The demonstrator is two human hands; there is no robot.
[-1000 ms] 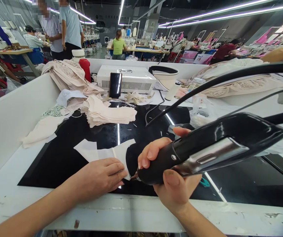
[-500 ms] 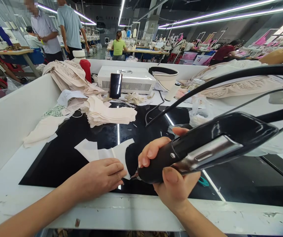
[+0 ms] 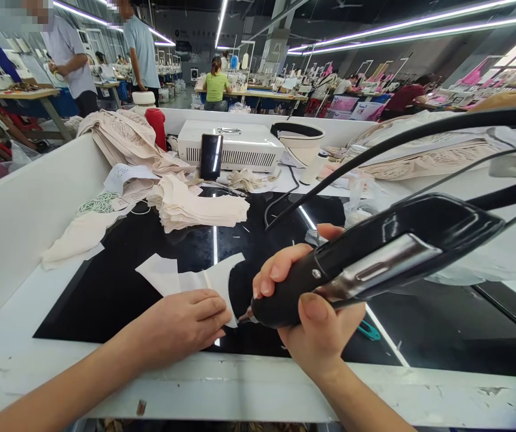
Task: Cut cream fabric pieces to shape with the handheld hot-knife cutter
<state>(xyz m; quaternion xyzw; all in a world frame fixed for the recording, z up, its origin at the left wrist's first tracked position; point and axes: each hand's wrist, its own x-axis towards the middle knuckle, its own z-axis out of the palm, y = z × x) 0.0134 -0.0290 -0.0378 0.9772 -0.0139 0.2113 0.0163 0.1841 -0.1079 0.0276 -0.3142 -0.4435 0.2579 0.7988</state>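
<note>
My left hand (image 3: 179, 327) lies flat, fingers together, pressing down a white cut fabric piece (image 3: 181, 277) on the glossy black worktop (image 3: 105, 294). My right hand (image 3: 314, 312) is wrapped round the grip of a black corded hand tool (image 3: 375, 258) with a silver trigger bar. The tool's tip (image 3: 243, 319) touches the edge of the fabric piece just right of my left fingertips. Its thick black cable (image 3: 420, 138) arcs away to the upper right.
A stack of cream fabric pieces (image 3: 195, 207) lies behind, with more fabric (image 3: 118, 141) at the back left. A white box unit (image 3: 235, 144) with a black phone (image 3: 210, 155) leaning on it, a red bottle (image 3: 156, 126) and a white bowl (image 3: 303, 139) stand at the back. People stand far left.
The tool has tilted up slightly and my right hand shifted a little upward. The people at the back left have walked further left. My left hand has stayed put.
</note>
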